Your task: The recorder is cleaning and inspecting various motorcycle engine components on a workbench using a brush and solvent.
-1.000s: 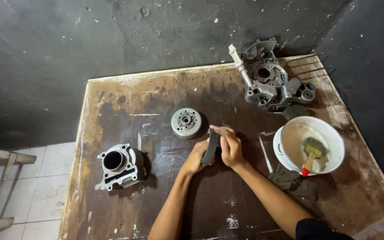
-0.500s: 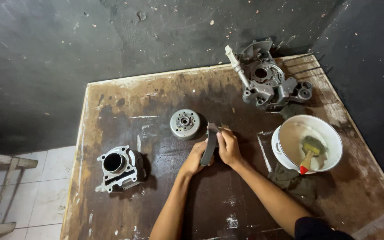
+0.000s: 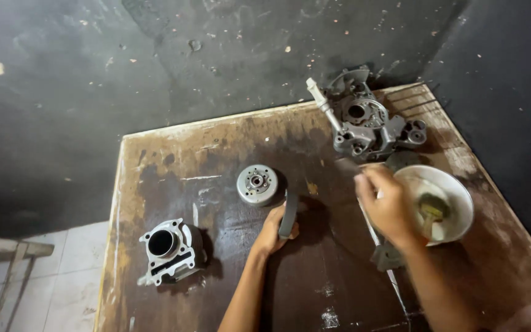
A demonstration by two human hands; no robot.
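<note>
My left hand (image 3: 273,229) grips a dark, narrow curved part (image 3: 288,213) and holds it upright on the stained wooden table (image 3: 204,154). Just left of it lies a round grey metal rotor (image 3: 257,184). My right hand (image 3: 387,206) hovers apart from the dark part, at the left rim of a white bowl (image 3: 459,187). Its fingers are curled and blurred, with a small grey shape at the fingertips that I cannot make out. A brush (image 3: 430,212) rests inside the bowl.
A grey engine cylinder block (image 3: 167,249) stands at the table's left. A metal crankcase half (image 3: 370,126) with a protruding shaft sits at the far right corner. A dark rag (image 3: 387,257) lies under my right wrist. Dark walls close the back and right; tiled floor shows at the left.
My right hand has let go of the dark part and moved right toward the bowl. My left hand still holds the part. The camera has moved closer to the table.
</note>
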